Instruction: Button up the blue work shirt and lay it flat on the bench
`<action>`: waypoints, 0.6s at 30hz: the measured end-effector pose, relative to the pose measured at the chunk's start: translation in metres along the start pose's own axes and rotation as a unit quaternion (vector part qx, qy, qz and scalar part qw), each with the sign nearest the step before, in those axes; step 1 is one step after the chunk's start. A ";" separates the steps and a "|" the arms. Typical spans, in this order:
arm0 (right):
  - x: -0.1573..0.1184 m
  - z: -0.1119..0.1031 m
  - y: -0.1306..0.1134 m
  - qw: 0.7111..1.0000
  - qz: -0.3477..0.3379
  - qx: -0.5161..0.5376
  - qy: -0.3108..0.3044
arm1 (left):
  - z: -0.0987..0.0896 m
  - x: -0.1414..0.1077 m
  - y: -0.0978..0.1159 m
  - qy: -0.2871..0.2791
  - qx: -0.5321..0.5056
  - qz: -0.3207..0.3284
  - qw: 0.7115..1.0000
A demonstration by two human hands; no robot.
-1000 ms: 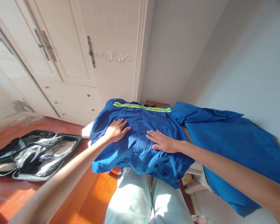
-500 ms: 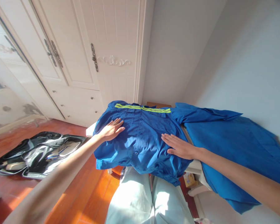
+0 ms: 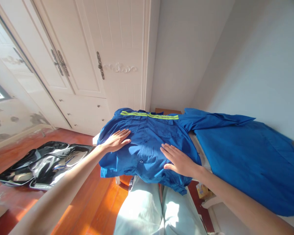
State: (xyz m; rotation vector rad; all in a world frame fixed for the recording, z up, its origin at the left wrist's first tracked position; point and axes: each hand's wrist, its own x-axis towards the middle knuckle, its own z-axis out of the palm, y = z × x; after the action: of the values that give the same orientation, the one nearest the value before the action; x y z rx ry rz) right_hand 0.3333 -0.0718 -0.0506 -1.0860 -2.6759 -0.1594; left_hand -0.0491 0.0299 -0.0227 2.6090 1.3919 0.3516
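A blue work shirt with a yellow-green reflective stripe across the chest lies front side up before me, its buttons running down the middle. My left hand rests flat on its left half, below a chest pocket, fingers stretched out. On the right half, my right hand lies palm down with its fingers extended. The shirt's lower edge hangs over towards my knees and looks wrinkled. One sleeve reaches out to the right, over another blue garment.
An open black suitcase with things inside lies on the reddish wooden floor at left. A white wardrobe stands behind. Grey walls close off the right. My legs in pale trousers are just below the shirt.
My right hand has slid left and slightly down across the shirt, towards the button line. The left hand stays nearly in place. The view has shifted a little.
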 end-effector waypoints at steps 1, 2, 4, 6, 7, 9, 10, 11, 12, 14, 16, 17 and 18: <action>-0.006 -0.002 0.008 1.000 -0.002 0.008 -0.013 | -0.001 0.000 0.000 0.010 -0.013 -0.002 1.000; -0.010 -0.005 0.015 1.000 -0.001 0.018 -0.026 | -0.002 0.000 0.001 0.021 -0.027 -0.007 0.999; -0.016 -0.009 0.027 0.998 0.007 0.039 -0.050 | -0.002 0.001 0.005 0.047 -0.050 -0.022 0.997; -0.019 -0.011 0.032 0.996 0.019 0.051 -0.070 | -0.002 -0.001 0.011 0.077 -0.057 -0.045 0.994; -0.020 -0.012 0.032 0.996 0.027 0.051 -0.074 | -0.001 -0.004 0.015 0.098 -0.057 -0.059 0.992; -0.020 -0.011 0.023 0.996 0.052 0.035 -0.059 | 0.004 -0.019 0.025 0.155 -0.054 -0.094 0.982; -0.021 -0.011 0.014 0.997 0.064 0.024 -0.041 | 0.009 -0.030 0.030 0.200 -0.059 -0.122 0.971; -0.021 -0.010 0.002 0.997 0.071 0.016 -0.018 | 0.016 -0.042 0.035 0.243 -0.065 -0.152 0.956; -0.021 -0.010 -0.013 0.997 0.071 0.014 0.006 | 0.027 -0.056 0.039 0.321 -0.095 -0.203 0.920; -0.019 -0.008 -0.044 0.998 0.048 0.025 0.041 | 0.054 -0.084 0.045 0.406 -0.172 -0.313 0.841; -0.015 -0.006 -0.068 0.998 0.015 0.036 0.055 | 0.088 -0.107 0.048 0.392 -0.232 -0.417 0.787; -0.011 -0.005 -0.075 0.997 0.007 0.034 0.062 | 0.106 -0.116 0.049 0.346 -0.249 -0.449 0.785; -0.005 -0.003 -0.077 0.997 0.008 0.026 0.073 | 0.123 -0.122 0.051 0.268 -0.269 -0.450 0.808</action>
State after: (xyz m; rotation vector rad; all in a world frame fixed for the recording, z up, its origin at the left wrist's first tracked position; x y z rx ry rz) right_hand 0.2839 -0.1309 -0.0497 -1.0383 -2.5263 -0.1577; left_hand -0.0398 -0.1036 -0.1437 1.2196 2.0910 1.1505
